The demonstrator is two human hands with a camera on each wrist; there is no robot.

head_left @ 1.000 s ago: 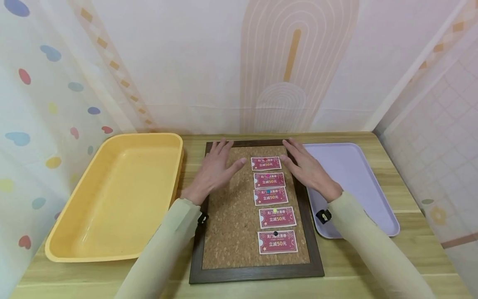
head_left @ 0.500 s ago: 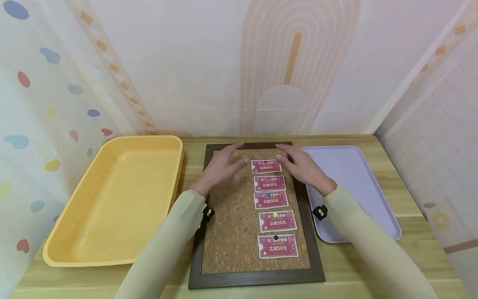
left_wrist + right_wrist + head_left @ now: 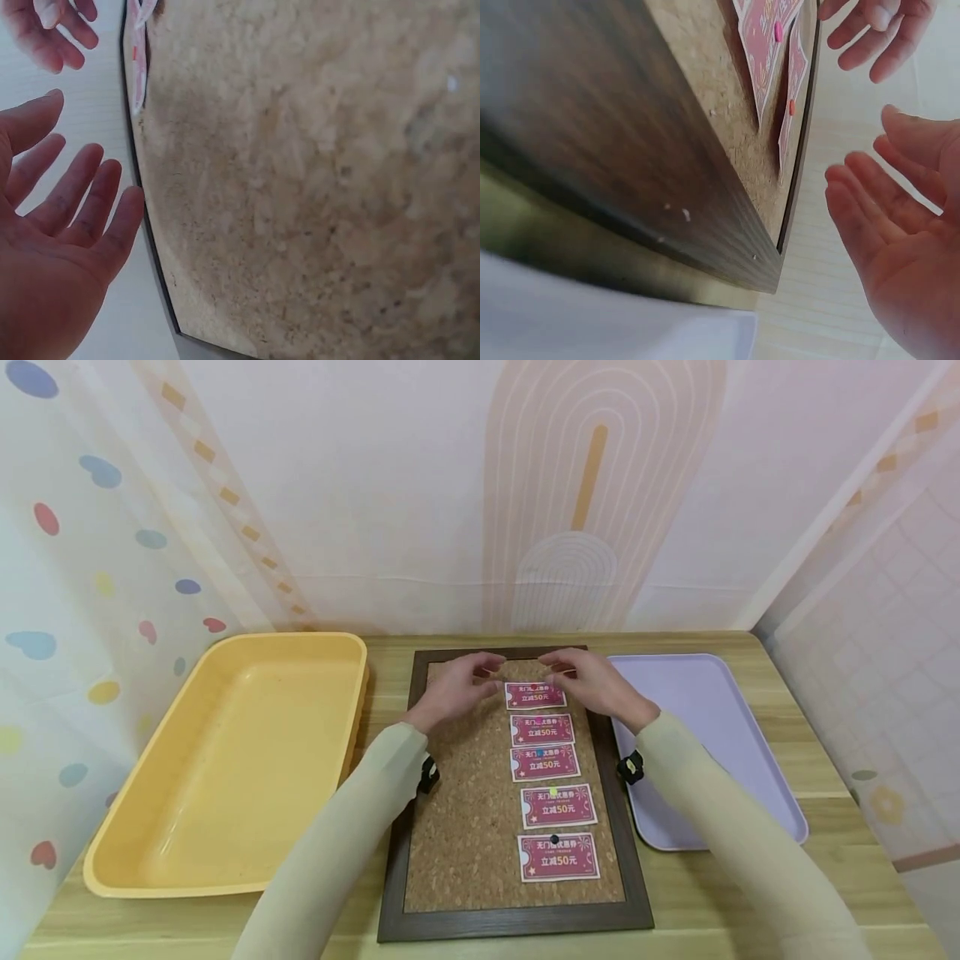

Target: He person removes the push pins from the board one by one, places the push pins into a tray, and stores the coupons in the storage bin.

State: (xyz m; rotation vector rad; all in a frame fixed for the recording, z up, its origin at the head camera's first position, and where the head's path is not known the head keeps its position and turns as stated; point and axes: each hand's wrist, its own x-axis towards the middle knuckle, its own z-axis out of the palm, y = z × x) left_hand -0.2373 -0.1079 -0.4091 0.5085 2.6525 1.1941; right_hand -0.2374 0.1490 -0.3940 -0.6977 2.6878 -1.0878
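Observation:
A dark-framed cork board [image 3: 457, 843] lies on the table. Down its right half runs a column of several pink-red paper coupons, the nearest one [image 3: 558, 860] under a black push pin [image 3: 554, 839]. Pink [image 3: 778, 31] and orange-red [image 3: 792, 107] pins show on the far coupons in the right wrist view. Over the board's far part, my left hand [image 3: 457, 687] hovers left of the farthest coupon [image 3: 535, 696], fingers loosely bent. My right hand [image 3: 596, 683] mirrors it on the other side. In the wrist views, both hands hold nothing and stay apart from each other.
To the left stands a deep yellow tub [image 3: 225, 777]. A shallow lilac tray [image 3: 690, 710] sits close along the board's right side, under my right forearm. Patterned curtains [image 3: 420, 527] hang behind the wooden table [image 3: 832, 860].
Both hands have drawn inward toward each other above the board's far end. Their fingers have gone from spread and straighter to more bent. The coupons and board stay as they were.

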